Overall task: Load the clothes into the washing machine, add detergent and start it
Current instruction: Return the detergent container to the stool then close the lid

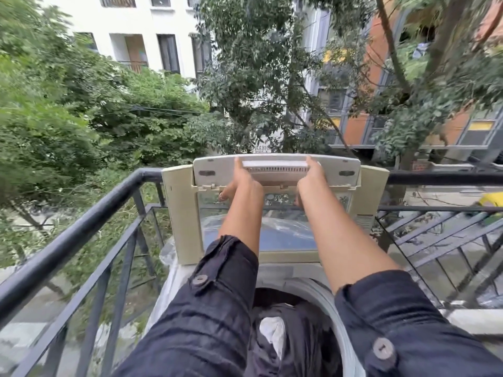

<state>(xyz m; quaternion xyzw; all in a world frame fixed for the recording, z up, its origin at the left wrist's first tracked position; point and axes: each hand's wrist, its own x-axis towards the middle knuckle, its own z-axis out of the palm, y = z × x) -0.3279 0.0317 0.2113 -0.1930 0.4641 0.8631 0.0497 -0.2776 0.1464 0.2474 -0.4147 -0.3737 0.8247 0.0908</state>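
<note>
A beige top-loading washing machine stands on a balcony with its folding lid raised upright. My left hand and my right hand both grip the lid near its top fold, thumbs on the front face, fingers curled behind the panel. Below my forearms the round drum opening shows dark clothes and a white garment inside. No detergent is in view.
A black metal railing runs along the left of the machine and continues on the right. Trees and apartment buildings fill the background beyond. A yellow object shows at the far right edge.
</note>
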